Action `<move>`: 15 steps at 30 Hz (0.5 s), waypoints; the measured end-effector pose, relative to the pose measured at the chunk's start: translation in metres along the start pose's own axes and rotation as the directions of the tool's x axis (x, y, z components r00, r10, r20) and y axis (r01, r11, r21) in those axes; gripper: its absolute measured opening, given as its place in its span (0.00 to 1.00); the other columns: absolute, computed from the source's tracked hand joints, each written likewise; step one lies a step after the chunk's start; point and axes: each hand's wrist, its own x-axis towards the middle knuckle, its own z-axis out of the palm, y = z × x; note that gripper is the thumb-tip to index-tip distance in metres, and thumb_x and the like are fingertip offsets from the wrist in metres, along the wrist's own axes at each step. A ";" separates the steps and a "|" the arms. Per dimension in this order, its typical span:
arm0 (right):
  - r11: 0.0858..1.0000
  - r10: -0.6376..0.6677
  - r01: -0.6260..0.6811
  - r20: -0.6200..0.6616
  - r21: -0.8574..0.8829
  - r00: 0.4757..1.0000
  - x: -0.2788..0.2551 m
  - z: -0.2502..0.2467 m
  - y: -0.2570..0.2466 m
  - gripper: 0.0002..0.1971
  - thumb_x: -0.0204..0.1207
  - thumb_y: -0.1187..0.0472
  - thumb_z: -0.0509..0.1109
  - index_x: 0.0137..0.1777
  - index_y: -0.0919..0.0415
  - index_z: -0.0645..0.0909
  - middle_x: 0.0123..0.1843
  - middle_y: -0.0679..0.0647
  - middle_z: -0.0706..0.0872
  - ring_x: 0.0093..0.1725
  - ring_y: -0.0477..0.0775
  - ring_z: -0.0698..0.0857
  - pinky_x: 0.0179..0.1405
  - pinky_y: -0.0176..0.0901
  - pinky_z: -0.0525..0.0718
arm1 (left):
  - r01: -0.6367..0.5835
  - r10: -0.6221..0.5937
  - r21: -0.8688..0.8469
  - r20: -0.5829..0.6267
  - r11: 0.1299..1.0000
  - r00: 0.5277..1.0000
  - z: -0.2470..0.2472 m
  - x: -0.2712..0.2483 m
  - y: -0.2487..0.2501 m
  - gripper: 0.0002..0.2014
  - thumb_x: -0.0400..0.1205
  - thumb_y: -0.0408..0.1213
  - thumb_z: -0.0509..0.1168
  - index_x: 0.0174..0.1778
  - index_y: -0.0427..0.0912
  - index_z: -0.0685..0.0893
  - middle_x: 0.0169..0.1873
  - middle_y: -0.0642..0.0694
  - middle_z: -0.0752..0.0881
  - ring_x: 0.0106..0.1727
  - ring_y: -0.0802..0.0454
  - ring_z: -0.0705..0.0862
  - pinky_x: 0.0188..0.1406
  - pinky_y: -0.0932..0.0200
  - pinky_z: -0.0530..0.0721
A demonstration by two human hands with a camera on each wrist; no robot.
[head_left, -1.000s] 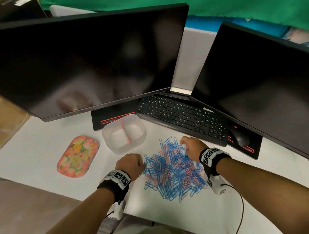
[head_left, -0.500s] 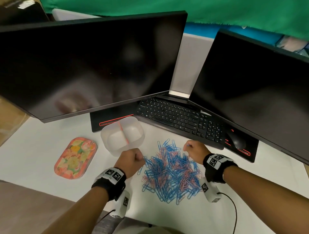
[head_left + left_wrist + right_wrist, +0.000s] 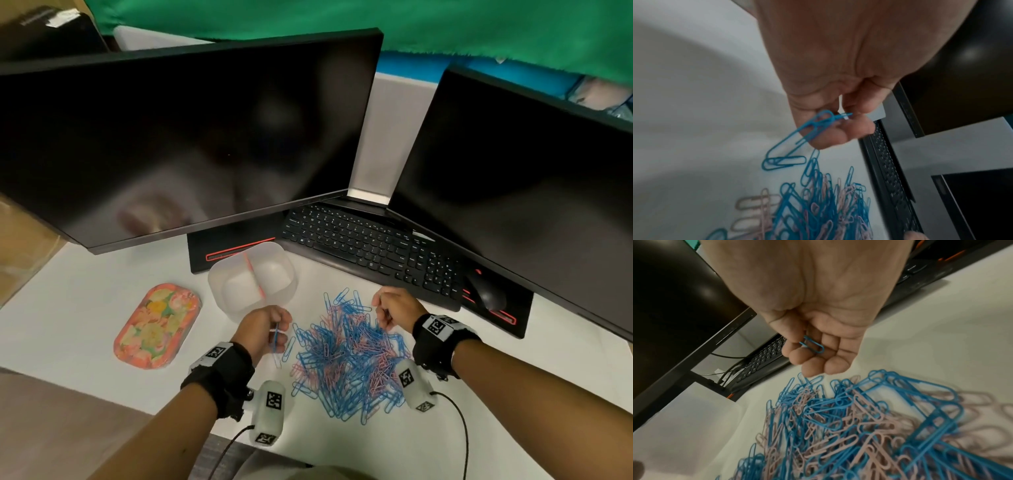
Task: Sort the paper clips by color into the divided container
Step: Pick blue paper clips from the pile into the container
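A heap of blue and pink paper clips [image 3: 346, 356] lies on the white desk. Behind its left side stands a translucent divided container [image 3: 252, 279] with a pink partition; I see no clips in either half. My left hand [image 3: 270, 327] hovers between the heap and the container, and its fingers pinch blue paper clips [image 3: 813, 129] that dangle, one hooked in another. My right hand [image 3: 390, 308] is raised over the heap's far right edge, fingers curled round a single blue paper clip [image 3: 813, 346].
A flowered oval tray [image 3: 156, 325] lies left of the container. A black keyboard [image 3: 370, 250] and a mouse [image 3: 486, 291] sit just behind the heap, under two dark monitors [image 3: 178, 144]. The desk's front edge is near my forearms.
Both hands have lifted off the heap, each with blue clips in its fingers. The left hand moved up toward the container, and the right hand rose slightly.
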 end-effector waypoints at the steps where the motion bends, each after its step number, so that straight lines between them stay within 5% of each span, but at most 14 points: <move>1: 1.000 0.001 -0.001 -0.002 -0.002 1.000 0.002 0.000 -0.001 0.12 0.74 0.71 0.53 0.37 0.62 0.76 0.27 0.55 0.77 0.26 0.54 0.77 0.28 0.42 0.74 | 0.028 -0.028 0.039 -0.013 0.999 1.000 -0.002 0.002 -0.002 0.12 0.79 0.30 0.51 0.33 0.38 0.78 0.29 0.44 0.73 0.24 0.50 0.66 0.25 0.61 0.67; 3: 0.999 -0.003 0.003 -0.011 -0.039 1.000 0.006 0.001 -0.003 0.08 0.75 0.67 0.57 0.36 0.61 0.76 0.29 0.54 0.76 0.27 0.53 0.75 0.29 0.43 0.73 | 0.009 0.005 0.294 -0.045 0.956 0.999 -0.005 0.007 -0.005 0.10 0.80 0.34 0.57 0.33 0.40 0.78 0.29 0.46 0.73 0.23 0.52 0.65 0.24 0.64 0.62; 6: 0.972 -0.063 0.047 -0.062 -0.231 0.996 0.013 0.002 -0.005 0.06 0.76 0.63 0.62 0.39 0.58 0.77 0.33 0.52 0.78 0.33 0.54 0.76 0.35 0.43 0.72 | -0.082 0.185 0.794 -0.039 0.603 0.982 -0.008 0.010 -0.014 0.07 0.78 0.44 0.68 0.37 0.46 0.82 0.33 0.52 0.82 0.34 0.54 0.80 0.31 0.62 0.73; 9: 0.918 -0.137 0.098 -0.075 -0.385 0.988 0.012 0.006 -0.005 0.05 0.76 0.67 0.64 0.44 0.56 0.75 0.37 0.51 0.78 0.31 0.49 0.75 0.29 0.38 0.72 | -0.054 0.220 0.934 -0.027 0.354 0.975 -0.008 0.008 -0.025 0.09 0.76 0.49 0.69 0.46 0.50 0.80 0.41 0.53 0.82 0.45 0.52 0.81 0.43 0.61 0.77; 15: 0.784 -0.235 0.178 -0.019 -0.595 0.972 0.011 0.015 -0.005 0.12 0.69 0.75 0.64 0.41 0.56 0.71 0.36 0.48 0.75 0.31 0.47 0.73 0.31 0.37 0.73 | -0.049 0.235 0.966 -0.012 0.253 0.972 -0.003 0.012 -0.029 0.05 0.78 0.47 0.65 0.44 0.51 0.82 0.50 0.49 0.86 0.50 0.48 0.83 0.48 0.59 0.81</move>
